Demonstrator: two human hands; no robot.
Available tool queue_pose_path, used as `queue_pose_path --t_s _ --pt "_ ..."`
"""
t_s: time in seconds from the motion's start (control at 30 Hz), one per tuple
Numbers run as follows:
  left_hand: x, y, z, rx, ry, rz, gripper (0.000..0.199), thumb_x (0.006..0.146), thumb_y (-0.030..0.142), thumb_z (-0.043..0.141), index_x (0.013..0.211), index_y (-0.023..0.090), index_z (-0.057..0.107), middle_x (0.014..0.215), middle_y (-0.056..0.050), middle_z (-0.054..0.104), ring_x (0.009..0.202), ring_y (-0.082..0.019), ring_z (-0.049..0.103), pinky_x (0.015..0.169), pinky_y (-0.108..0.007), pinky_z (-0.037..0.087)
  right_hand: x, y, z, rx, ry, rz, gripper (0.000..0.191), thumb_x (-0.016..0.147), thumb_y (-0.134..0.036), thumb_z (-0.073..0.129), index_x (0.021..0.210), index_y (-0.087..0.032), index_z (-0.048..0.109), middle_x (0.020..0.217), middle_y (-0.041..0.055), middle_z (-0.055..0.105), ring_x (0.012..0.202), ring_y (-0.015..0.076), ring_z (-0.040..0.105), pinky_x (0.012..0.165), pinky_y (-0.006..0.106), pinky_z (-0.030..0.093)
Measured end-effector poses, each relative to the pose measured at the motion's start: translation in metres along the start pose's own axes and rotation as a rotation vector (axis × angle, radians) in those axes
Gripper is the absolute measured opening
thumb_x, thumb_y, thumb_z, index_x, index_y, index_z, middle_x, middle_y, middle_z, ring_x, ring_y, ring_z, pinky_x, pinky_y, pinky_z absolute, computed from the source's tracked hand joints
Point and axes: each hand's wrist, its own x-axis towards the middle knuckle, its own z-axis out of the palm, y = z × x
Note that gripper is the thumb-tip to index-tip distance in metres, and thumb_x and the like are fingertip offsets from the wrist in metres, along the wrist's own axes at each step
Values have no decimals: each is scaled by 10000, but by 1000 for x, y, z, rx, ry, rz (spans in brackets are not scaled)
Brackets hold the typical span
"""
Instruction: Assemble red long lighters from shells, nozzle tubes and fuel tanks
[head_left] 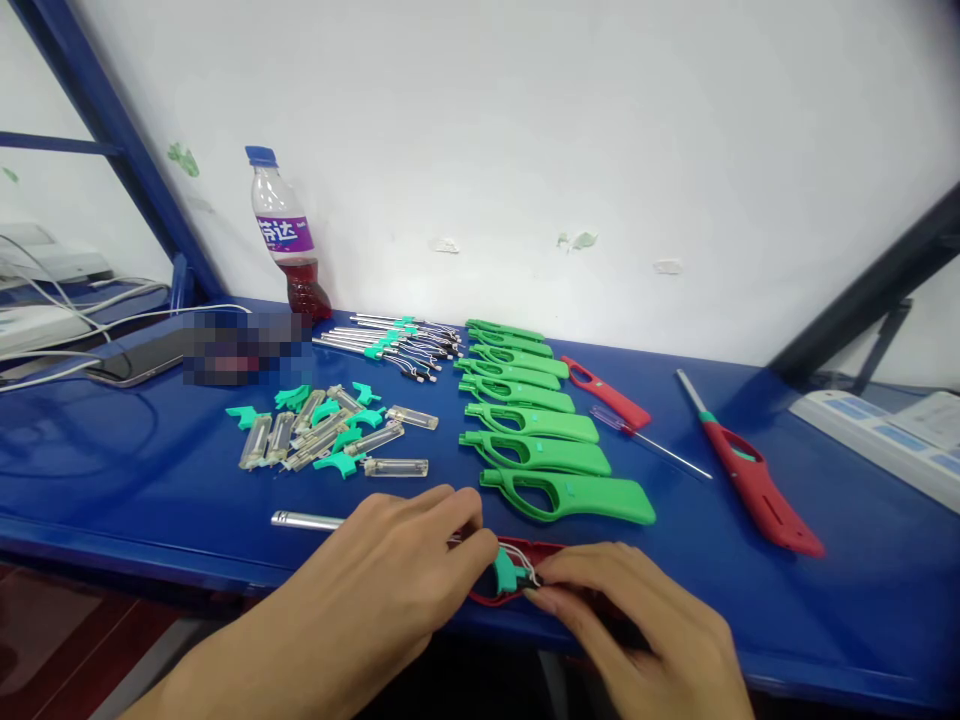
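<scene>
A red lighter shell half (551,549) lies at the table's front edge, with a teal trigger (506,571) and white wires in it. A metal tube (306,520) sticks out to the left from under my left hand (409,565). Its fingers are closed on the left part of the shell, which they largely hide. My right hand (637,620) pinches a small black piece (531,581) on the wires at the shell's right part. Beyond my hands lies a row of green shell halves (600,497). Several clear fuel tanks (396,467) lie mixed with teal triggers (337,461) to the left.
Metal tubes with wires (352,340) lie farther back. At right are a screwdriver (667,453), a red shell half (611,397), an assembled red lighter (761,490) and a power strip (885,440). A drink bottle (289,240) and a phone (142,358) are at left.
</scene>
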Motion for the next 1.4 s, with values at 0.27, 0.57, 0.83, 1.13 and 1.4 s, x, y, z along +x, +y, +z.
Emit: queue_pose_path --t_s 0.27,0.57,0.83,1.13,1.4 --pt "-3 -5 5 45 -19 -16 589 891 -37 515 1348 332 566 1298 -21 668 1076 -205 667 802 -287 472 0 -2 -1 -23 3 8 36 1066 -311 760 1069 -343 742 1009 -120 830 873 93 806 848 170 603" --pt "-1 -8 8 43 -6 0 564 938 -12 510 1380 332 575 1274 -26 684 1050 -201 684 798 -293 496 0 -3 0 -18 4 -12 78 1074 -274 744 1110 -343 742 1038 -123 837 896 82 809 861 164 610" --pt "-1 -8 3 68 11 14 453 988 17 548 1332 308 594 1204 -16 677 990 -199 666 744 -306 459 0 0 -1 -48 -3 -57 154 1067 -228 734 1158 -349 763 1089 -113 841 947 83 814 890 168 632" --pt "0 0 4 -11 164 18 154 1181 369 493 1253 293 606 1190 15 700 1002 -208 676 738 -384 416 -1 2 -3 -81 -16 -88 188 1072 -239 727 1211 -359 762 1122 -115 838 975 76 813 913 164 641" --pt "4 -2 8 -9 187 56 132 1181 331 475 1148 276 591 1081 16 663 881 -208 616 655 -393 335 -1 0 -2 -28 11 -43 160 1068 -224 735 1176 -338 763 1115 -107 834 978 62 804 929 119 619"
